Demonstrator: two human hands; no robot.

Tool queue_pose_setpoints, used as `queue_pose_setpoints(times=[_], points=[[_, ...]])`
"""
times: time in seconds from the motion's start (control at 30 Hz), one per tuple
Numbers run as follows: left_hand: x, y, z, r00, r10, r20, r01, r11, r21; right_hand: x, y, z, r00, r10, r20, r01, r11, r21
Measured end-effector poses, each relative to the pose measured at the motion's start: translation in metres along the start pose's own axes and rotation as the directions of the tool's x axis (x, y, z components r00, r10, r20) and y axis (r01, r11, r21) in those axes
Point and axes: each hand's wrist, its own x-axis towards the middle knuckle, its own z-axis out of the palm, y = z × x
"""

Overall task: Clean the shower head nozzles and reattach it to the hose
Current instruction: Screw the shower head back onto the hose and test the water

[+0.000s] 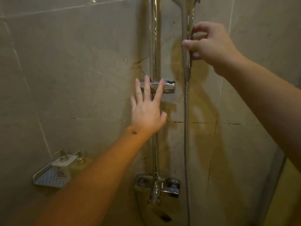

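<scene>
Since we've got both hands up at the wall, quick rundown:

Shower head: up at the top edge of view, handle pointing down, only partly in frame, so we can't see the nozzles at all.

Right hand: thumb and fingers curled round the handle, just above where the hose joins it.

Left hand: fingers straight and spread, tips resting on the chrome bracket on the riser rail, gripping nothing.

Weight: our guess is light plastic with a chrome finish, easy for 1 hand.

Slip: fingers and bracket look wet, so we'd call it slippery; a full wrap on the handle beats a pinch.

Hose feel: ribbed metal, bendy, hangs straight down and probably tugs a bit on the head.

Best hold: mid-handle, where we already are, clear of the joint.

Edges: the rail sits just left of the handle, the bracket's open end is below and left of it, and the mixer tap is well below.

Room: bare tile wall to the right of the hose; corner shelf with bottles is low left, well apart.
</scene>
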Motion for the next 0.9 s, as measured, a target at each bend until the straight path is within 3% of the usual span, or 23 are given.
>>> queue_pose_setpoints(times=[0.27, 0.9], points=[[-0.001, -0.005, 0.003, 0.999, 0.035, -0.032, -0.036, 0.999, -0.008, 0.029, -0.017, 0.014, 1.000, -0.011, -0.015, 0.012, 0.997, 0.070], [-0.004, -0.008, 0.004, 0.998, 0.041, -0.045, -0.042, 0.999, -0.019, -0.003, 0.010, 0.041, 1.000, 0.018, -0.004, -0.018, 0.996, 0.083]])
